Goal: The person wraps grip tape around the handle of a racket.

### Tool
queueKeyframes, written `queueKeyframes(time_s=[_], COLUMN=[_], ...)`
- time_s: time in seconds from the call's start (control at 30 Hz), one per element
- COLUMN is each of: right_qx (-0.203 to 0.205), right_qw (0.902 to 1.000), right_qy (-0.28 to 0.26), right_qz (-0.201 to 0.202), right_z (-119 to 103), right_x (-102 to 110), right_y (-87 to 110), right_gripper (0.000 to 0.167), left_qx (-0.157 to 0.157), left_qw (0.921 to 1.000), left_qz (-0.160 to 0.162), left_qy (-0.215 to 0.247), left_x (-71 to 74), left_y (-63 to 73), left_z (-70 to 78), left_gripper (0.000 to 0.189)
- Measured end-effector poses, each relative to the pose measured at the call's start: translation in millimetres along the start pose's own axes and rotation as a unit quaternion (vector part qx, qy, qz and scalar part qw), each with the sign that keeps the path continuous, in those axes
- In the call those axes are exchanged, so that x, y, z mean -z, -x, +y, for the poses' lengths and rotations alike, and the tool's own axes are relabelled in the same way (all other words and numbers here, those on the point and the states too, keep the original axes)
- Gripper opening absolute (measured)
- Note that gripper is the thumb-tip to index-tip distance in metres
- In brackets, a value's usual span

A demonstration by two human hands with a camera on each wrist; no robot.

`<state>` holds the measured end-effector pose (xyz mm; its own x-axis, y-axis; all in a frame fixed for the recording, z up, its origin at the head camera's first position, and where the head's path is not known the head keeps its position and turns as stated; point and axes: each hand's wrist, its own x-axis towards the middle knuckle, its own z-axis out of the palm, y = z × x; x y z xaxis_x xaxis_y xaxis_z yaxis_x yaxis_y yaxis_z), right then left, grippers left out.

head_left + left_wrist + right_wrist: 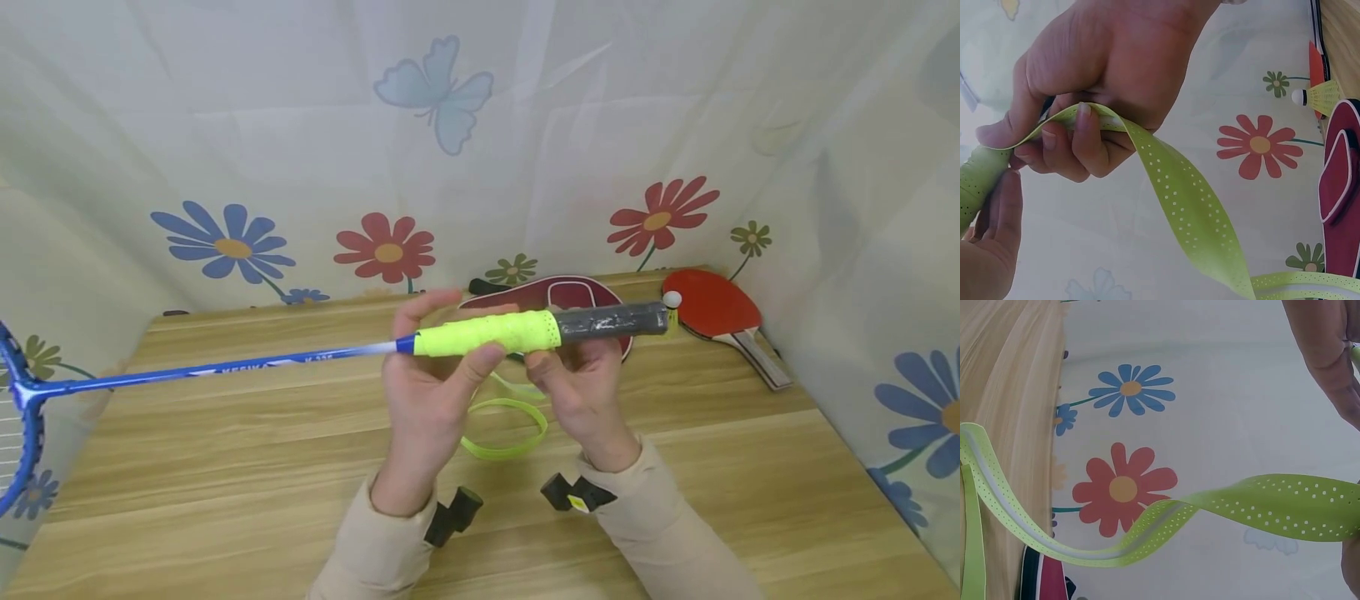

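Observation:
A blue badminton racket (217, 370) lies across both hands, its head cut off at the left edge. Bright yellow-green overgrip tape (487, 332) covers the shaft-side part of its handle; dark grey handle (611, 322) shows beyond. My left hand (420, 400) grips the wrapped part, thumb in front and fingers behind. Below the handle, my right hand (588, 404) holds the tape close to the last wrap. In the left wrist view, the perforated tape (1188, 203) passes between its fingers and hangs down twisted. The tape's loose length (1110, 557) sags toward the table in the right wrist view.
The tape's tail coils on the wooden table (262, 467) beneath the hands. Behind the handle lies a maroon paddle case (525, 293). A red table tennis paddle (708, 304) and a yellow shuttlecock (1322, 98) are at the back right. Flower-printed curtains (300, 150) enclose the table.

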<state>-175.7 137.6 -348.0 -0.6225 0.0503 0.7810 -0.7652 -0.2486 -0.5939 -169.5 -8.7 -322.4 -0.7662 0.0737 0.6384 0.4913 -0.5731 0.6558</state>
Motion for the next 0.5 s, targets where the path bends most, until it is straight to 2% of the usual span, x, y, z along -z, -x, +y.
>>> queueKeyframes(time_s=[0.17,0.37,0.5], right_qx=[0.003,-0.020,-0.015], right_qw=[0.9998,0.9991,0.9993], right_qy=[-0.004,0.019,0.020], right_qz=[0.019,0.033,0.026], right_z=[1.4,-0.2,-1.8], right_x=[-0.4,0.0,2.1], right_y=[-0.3,0.9,1.6], right_gripper=[0.029,0.051,0.048], left_qx=[-0.001,-0.007,-0.007], left_qw=[0.9998,0.9980,0.9970], left_qz=[0.019,0.048,0.069], left_qy=[-0.011,-0.041,-0.033], left_x=[0.4,-0.5,-3.5], left_y=[-0.2,-0.9,-0.5], left_z=[-1.3,0.8,0.7], left_gripper=[0.048,0.046,0.038])
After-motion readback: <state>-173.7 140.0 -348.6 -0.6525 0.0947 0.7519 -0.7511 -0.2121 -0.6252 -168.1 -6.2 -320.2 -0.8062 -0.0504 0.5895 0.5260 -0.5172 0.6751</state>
